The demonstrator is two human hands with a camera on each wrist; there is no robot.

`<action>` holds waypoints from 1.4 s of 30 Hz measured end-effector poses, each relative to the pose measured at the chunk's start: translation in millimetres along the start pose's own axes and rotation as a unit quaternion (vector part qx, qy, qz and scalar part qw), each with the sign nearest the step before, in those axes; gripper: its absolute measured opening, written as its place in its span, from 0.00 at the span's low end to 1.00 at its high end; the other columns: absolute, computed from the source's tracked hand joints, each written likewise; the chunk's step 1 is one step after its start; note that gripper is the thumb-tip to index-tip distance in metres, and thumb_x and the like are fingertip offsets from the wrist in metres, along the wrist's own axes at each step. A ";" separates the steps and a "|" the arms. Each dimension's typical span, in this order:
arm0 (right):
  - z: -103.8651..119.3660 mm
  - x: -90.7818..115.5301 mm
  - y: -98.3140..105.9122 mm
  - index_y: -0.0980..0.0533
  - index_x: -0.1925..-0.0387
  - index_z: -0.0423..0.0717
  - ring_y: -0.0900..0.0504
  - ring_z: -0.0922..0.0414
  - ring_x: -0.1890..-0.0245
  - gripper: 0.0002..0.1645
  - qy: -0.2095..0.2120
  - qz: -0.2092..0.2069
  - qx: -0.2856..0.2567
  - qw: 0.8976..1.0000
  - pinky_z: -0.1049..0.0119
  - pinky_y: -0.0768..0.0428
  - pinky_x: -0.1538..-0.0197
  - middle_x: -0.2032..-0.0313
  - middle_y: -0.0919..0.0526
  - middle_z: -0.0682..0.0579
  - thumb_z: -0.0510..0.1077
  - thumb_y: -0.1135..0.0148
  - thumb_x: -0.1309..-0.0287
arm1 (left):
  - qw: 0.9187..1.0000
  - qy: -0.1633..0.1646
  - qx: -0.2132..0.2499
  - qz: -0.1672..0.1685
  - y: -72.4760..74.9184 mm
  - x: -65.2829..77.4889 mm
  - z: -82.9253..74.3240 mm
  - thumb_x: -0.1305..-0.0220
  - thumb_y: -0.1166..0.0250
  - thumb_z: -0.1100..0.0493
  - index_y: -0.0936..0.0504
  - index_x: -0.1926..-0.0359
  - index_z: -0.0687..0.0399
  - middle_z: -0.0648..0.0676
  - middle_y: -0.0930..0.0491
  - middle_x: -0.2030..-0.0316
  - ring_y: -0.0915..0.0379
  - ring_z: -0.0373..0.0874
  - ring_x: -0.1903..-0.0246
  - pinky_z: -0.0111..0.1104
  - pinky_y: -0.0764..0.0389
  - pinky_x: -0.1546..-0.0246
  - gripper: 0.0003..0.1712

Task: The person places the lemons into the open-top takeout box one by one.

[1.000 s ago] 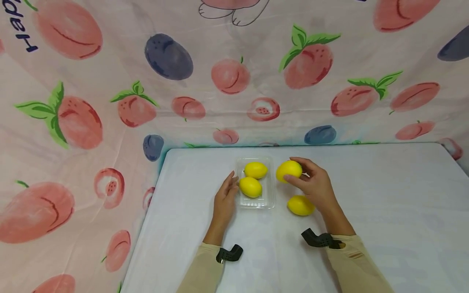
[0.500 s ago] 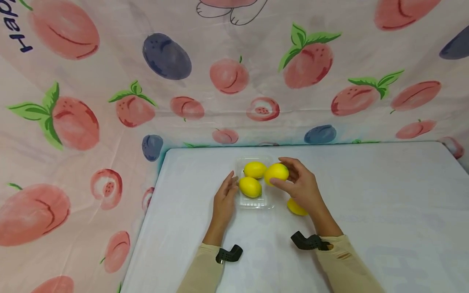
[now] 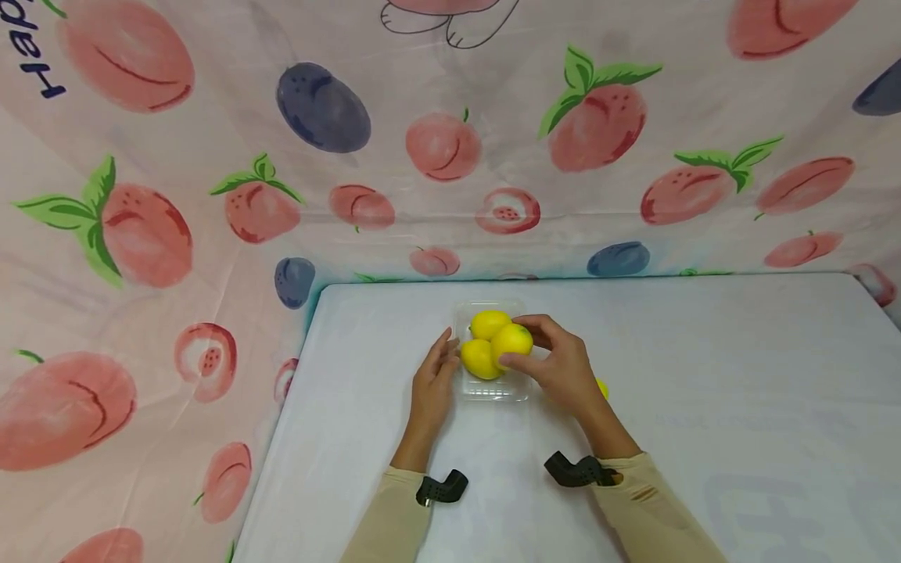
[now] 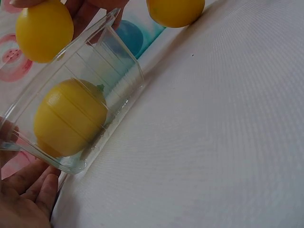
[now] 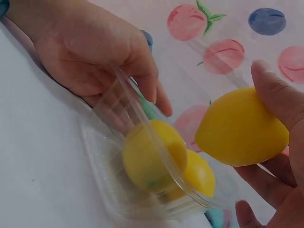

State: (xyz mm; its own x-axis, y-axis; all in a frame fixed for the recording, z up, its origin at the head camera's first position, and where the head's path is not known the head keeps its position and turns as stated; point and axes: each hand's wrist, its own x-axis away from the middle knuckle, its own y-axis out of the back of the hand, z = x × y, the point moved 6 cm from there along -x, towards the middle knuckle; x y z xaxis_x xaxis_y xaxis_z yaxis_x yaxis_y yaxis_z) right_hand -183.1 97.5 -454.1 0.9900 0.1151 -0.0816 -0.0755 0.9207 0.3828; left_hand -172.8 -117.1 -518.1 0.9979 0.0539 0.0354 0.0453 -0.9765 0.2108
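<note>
My right hand (image 3: 563, 371) pinches a yellow lemon (image 3: 511, 342) between thumb and fingers. It is over the right part of a clear plastic box (image 3: 486, 393); in the right wrist view the held lemon (image 5: 240, 128) is above the rim. Two lemons lie inside, one at the back (image 3: 489, 322) and one nearer the front (image 3: 477, 360). Along the box's left wall rests my left hand (image 3: 431, 383), its fingers mostly straight and touching the side. Another lemon (image 3: 602, 388) lies on the table, largely hidden behind my right wrist; the left wrist view shows it (image 4: 175, 9) too.
A white cloth covers the table (image 3: 739, 367). Behind it and to the left hangs a fruit-print curtain (image 3: 450, 78). Dark wrist mounts (image 3: 442, 486) sit at both cuffs.
My right hand has carried its lemon leftward from beside the box to over it. The right forearm now hides most of the lemon on the table. My left hand has stayed put.
</note>
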 end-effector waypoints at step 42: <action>20.4 11.0 -51.0 0.20 0.46 0.48 0.16 0.48 0.44 0.40 0.121 0.003 0.188 0.975 0.32 0.43 0.34 0.48 0.13 0.51 0.58 0.16 0.60 | 1.000 0.008 -0.006 -0.006 -1.4 -1.0 -1.6 0.22 0.47 0.55 0.32 0.25 0.34 0.49 0.22 0.36 0.25 0.47 0.37 0.47 0.28 0.31 0.27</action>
State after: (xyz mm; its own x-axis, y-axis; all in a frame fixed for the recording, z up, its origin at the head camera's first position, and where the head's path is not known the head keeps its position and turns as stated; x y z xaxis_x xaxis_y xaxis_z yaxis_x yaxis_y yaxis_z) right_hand -166.0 44.2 -455.7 0.9288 0.2473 -0.2759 0.0124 0.7235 0.6903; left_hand -174.0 -115.4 -516.8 0.9965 0.0682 0.0477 0.0559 -0.9732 0.2232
